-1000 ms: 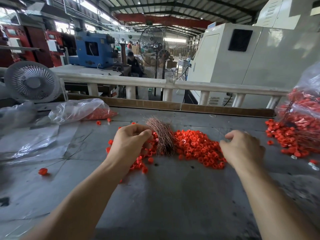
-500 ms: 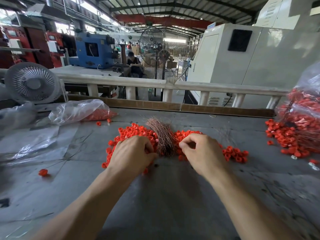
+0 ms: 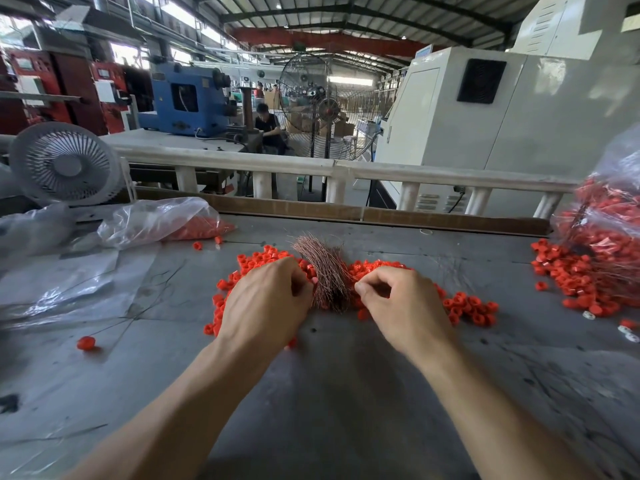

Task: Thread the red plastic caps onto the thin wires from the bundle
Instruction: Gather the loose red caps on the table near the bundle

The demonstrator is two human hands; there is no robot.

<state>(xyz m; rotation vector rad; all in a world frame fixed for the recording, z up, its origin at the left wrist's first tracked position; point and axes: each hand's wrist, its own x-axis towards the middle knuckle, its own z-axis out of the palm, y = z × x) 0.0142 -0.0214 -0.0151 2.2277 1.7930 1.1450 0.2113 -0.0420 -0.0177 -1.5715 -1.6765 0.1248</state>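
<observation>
Grey table (image 3: 329,393): red caps (image 3: 464,304) heaped mid-table toward far edge. Wire bundle (image 3: 323,275) lying across heap. Left hand (image 3: 266,306) pinching one cap beside bundle; right hand (image 3: 405,306), fingertips pressed together at bundle, contents indiscernible.

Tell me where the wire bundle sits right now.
Head view, table centre: the wire bundle lies on the red caps, between the left hand and right hand.

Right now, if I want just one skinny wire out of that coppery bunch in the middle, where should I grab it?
Probably at the fanned far tips of the copper-coloured bundle of thin wires, coming from above. There the strands spread apart, so a single one can be pinched; nearer the hands they lie packed tight among the pile of small red plastic caps. The left hand and right hand flank that packed end.
</observation>
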